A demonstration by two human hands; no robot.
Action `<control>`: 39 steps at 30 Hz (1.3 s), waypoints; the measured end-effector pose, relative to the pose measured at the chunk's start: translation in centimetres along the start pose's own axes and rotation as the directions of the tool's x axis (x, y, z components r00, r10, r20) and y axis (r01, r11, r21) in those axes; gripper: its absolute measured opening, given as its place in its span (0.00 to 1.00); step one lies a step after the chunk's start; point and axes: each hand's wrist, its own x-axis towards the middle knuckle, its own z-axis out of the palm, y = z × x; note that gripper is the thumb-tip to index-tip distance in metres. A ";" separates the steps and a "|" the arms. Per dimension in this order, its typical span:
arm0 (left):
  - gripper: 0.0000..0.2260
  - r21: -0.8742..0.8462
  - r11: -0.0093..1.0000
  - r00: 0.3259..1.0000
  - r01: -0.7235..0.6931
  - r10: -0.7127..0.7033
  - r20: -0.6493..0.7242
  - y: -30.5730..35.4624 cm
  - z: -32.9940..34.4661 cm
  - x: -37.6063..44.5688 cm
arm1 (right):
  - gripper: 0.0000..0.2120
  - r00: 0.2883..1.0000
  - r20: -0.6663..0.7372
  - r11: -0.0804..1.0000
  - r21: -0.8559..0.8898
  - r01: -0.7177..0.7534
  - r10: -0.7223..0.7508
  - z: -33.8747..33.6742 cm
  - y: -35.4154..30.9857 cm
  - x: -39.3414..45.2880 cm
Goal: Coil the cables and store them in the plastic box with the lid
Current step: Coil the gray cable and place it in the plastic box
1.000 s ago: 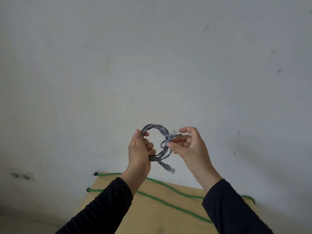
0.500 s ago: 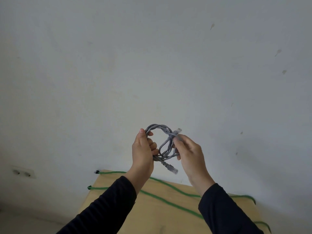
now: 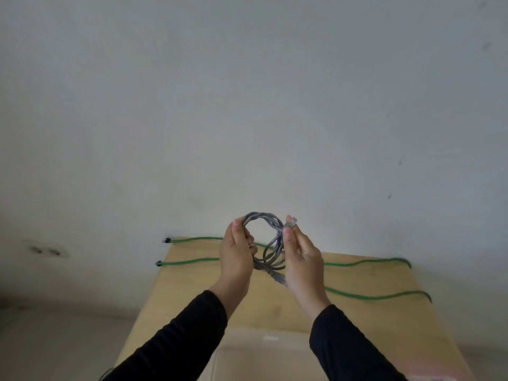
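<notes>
Both hands hold a coiled grey network cable (image 3: 265,237) in the air above the wooden counter (image 3: 192,284), in front of a pale wall (image 3: 247,105). The left hand (image 3: 237,253) grips the coil's left side, fingers curled round the strands. The right hand (image 3: 301,257) pinches the right side just below a clear plug (image 3: 292,222). A green cable (image 3: 357,262) lies loose across the counter.

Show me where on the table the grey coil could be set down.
Bare wood shows on the table left of the left hand, below the green cable. The far strip is crowded by green runs. Both hands hold the grey coil, right hand.
</notes>
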 end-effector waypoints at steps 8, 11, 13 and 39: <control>0.13 0.384 0.923 1.000 -0.011 0.016 -0.009 -7.4 -5.1 -7.0 | 0.14 0.975 -0.010 0.969 -0.111 -0.221 0.221 -0.8 6.4 -8.2; 0.13 0.503 0.864 1.000 0.008 -0.022 0.021 -9.3 -6.9 -9.7 | 0.13 0.946 0.029 0.937 -0.155 -0.314 0.322 -1.7 8.4 -10.9; 0.13 0.585 0.811 0.999 0.003 -0.031 0.038 -10.6 -7.7 -11.0 | 0.11 0.925 0.039 0.915 -0.162 -0.368 0.379 -2.1 9.1 -12.2; 0.22 0.892 0.412 0.918 0.184 -0.397 -0.006 -14.9 -10.0 -11.3 | 0.18 0.727 0.248 0.719 -0.529 -0.451 0.640 -0.2 14.8 -13.7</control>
